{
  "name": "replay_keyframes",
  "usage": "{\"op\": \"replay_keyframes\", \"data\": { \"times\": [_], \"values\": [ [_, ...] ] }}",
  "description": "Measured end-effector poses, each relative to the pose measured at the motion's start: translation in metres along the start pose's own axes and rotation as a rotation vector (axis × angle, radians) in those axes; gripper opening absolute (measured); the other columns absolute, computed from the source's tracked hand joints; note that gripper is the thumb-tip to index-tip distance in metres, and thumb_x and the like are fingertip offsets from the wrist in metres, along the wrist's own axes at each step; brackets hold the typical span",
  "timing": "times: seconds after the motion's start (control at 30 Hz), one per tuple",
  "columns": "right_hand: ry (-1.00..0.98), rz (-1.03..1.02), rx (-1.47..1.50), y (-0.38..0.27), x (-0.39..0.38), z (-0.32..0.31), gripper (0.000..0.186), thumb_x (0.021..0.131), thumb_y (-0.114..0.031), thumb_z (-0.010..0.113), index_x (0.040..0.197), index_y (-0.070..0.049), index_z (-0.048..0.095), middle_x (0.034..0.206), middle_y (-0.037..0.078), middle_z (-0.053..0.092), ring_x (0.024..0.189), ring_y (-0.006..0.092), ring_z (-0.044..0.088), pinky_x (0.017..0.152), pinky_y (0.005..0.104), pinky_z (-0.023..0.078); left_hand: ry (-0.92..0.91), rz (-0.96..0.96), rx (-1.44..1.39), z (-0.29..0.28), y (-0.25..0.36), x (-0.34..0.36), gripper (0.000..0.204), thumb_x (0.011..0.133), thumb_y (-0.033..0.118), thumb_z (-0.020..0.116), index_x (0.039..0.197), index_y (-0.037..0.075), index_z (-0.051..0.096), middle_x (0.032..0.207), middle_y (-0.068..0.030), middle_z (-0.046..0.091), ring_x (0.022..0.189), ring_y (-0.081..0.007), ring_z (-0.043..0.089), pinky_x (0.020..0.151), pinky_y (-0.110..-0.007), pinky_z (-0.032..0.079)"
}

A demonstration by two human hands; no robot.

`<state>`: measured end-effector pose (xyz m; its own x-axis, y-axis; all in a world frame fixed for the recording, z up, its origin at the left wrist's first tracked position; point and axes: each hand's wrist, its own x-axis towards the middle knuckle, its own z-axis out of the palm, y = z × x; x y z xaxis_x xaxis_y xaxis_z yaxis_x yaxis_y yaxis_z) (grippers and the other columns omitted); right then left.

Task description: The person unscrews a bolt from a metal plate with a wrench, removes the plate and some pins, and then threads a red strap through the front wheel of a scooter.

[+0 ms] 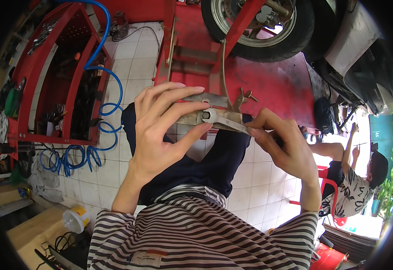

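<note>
A silver wrench (pixel 228 122) lies across a worn metal bar (pixel 187 118) in front of me, its head fitted around a small bolt head (pixel 206 115). My left hand (pixel 162 123) reaches over the bar, thumb and index finger closed on either side of the wrench head. Its other fingers stretch over a grey metal plate (pixel 212 99) just beyond. The far end of the wrench is pinched between the thumb and fingers of my right hand (pixel 280 139). A T-shaped metal screw (pixel 249 96) stands on the red frame behind.
A motorcycle wheel (pixel 259 27) rises over the red lift platform (pixel 268 81). At left stands a red tool cart (pixel 61 76) with a coiled blue air hose (pixel 84 157) beside it. Another person (pixel 356 184) sits at right. A white tub (pixel 76 219) is at lower left.
</note>
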<state>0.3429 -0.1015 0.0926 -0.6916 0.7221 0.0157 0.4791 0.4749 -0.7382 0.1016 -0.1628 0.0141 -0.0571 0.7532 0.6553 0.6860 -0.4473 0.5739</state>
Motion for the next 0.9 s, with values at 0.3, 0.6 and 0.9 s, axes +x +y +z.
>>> {"op": "replay_keyframes", "data": {
  "times": [0.3, 0.6, 0.9],
  "values": [
    [-0.057, 0.293, 0.221, -0.018, -0.012, 0.008, 0.016, 0.099, -0.002, 0.059, 0.098, 0.000, 0.043, 0.057, 0.009, 0.058, 0.047, 0.0143, 0.055, 0.046, 0.0288, 0.039, 0.062, 0.020, 0.104, -0.004, 0.006, 0.000, 0.056, 0.066, 0.023, 0.089, 0.116, 0.010, 0.067, 0.114, -0.0038, 0.069, 0.113, -0.0260, 0.057, 0.100, -0.041, 0.037],
    [-0.019, 0.305, 0.695, -0.017, -0.025, 0.039, 0.027, 0.100, 0.001, 0.057, 0.098, -0.002, 0.030, 0.063, 0.006, 0.059, 0.054, 0.0094, 0.065, 0.045, 0.0225, 0.044, 0.151, 0.368, 0.002, 0.024, 0.031, -0.062, 0.041, 0.067, 0.024, 0.091, 0.104, 0.025, 0.073, 0.109, 0.0026, 0.063, 0.101, -0.0202, 0.056, 0.078, -0.034, 0.049],
    [0.021, 0.206, 0.762, -0.015, -0.027, 0.077, 0.034, 0.097, 0.002, 0.060, 0.096, -0.006, 0.028, 0.059, 0.004, 0.060, 0.052, 0.0093, 0.063, 0.045, 0.0210, 0.044, 0.059, 0.401, -0.212, 0.013, 0.021, -0.089, 0.031, 0.073, 0.016, 0.083, 0.103, 0.024, 0.078, 0.114, 0.0022, 0.068, 0.102, -0.0199, 0.062, 0.086, -0.036, 0.053]
  ]
}}
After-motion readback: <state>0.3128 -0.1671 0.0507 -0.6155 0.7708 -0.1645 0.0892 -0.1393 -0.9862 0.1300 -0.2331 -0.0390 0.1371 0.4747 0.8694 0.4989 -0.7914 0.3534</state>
